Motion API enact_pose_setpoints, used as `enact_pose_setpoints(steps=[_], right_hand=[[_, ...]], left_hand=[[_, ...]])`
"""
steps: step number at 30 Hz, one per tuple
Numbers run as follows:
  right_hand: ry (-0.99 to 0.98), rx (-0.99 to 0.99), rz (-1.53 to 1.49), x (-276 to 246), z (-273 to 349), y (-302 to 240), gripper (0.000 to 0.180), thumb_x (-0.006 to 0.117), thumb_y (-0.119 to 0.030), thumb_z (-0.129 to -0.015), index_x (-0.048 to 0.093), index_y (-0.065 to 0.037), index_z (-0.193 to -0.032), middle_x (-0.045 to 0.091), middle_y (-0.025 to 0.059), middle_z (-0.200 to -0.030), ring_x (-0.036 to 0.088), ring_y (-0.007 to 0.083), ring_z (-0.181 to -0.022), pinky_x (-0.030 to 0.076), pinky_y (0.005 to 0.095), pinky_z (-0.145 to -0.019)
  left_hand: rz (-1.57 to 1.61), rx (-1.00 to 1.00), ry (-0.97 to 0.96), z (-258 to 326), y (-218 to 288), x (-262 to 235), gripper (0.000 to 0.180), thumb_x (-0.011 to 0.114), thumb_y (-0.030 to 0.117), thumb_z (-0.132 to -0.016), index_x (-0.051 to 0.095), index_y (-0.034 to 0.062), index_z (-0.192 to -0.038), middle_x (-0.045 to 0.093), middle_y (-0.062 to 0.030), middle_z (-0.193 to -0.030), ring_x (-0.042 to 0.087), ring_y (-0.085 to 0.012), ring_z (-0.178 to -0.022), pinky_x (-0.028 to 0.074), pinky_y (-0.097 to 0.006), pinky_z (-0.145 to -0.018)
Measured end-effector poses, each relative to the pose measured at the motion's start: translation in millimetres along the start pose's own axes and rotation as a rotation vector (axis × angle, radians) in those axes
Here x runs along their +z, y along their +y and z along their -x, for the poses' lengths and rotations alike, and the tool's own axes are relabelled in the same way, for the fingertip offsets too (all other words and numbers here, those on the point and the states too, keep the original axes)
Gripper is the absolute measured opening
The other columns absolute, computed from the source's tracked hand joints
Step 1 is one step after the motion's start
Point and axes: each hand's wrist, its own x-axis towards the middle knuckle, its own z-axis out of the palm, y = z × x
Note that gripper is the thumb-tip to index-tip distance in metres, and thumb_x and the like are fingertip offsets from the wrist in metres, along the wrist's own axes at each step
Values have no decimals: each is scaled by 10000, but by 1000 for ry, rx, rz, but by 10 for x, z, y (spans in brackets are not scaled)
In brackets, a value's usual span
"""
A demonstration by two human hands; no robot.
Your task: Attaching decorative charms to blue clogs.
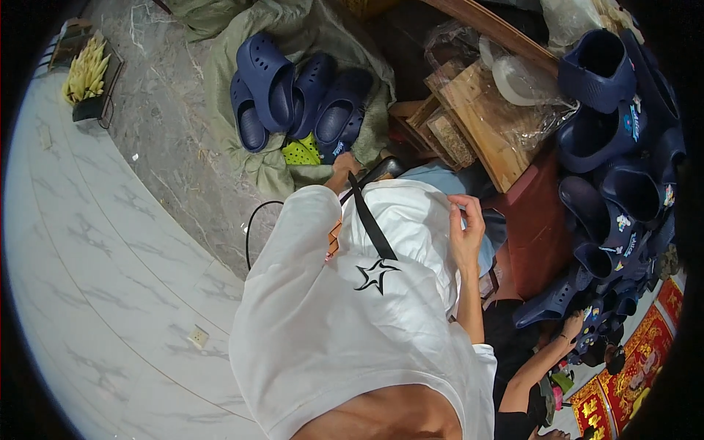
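Note:
My left hand (346, 166) reaches forward to the near edge of a sack, its fingers mostly hidden, closed at the heel of a navy clog (343, 110) with a small pale and blue decoration. More navy clogs (265, 81) lie beside it, and a lime-green perforated piece (301, 151) sits just under them. In front of my body on the right, my right hand (467, 229) is raised over the white cloth on my lap (411, 213). Its thumb and fingertips come together in a pinch; anything between them is too small to make out.
The clogs rest on a greenish woven sack (227, 88). Wooden boards under clear plastic (491, 110) stand ahead right. A tall heap of navy clogs (598, 139) rises at the right. Another person's arm (532, 370) reaches toward it. A tiled wall (110, 279) runs along the left.

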Motion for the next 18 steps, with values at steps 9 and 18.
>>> enact_pose_setpoints(steps=[9, 18], right_hand=[[-46, -27, -2, 123, -298, 225, 118, 529, -26, -905, 616, -1, -981, 590, 77, -982, 576, 170, -895, 453, 263, -788], [-224, -150, 63, 1322, -722, 572, 510, 664, -293, -846, 519, 37, -1208, 582, 229, -1127, 583, 344, -1054, 464, 388, -891]], left_hand=[[246, 333, 195, 786, 135, -585, 273, 515, 252, -821, 635, 54, -965, 642, -236, -865, 621, -407, -866, 488, -483, -752], [360, 584, 344, 1523, 298, -1000, 255, 493, 216, -841, 610, 41, -985, 611, -189, -746, 618, -317, -681, 467, -395, -636]])
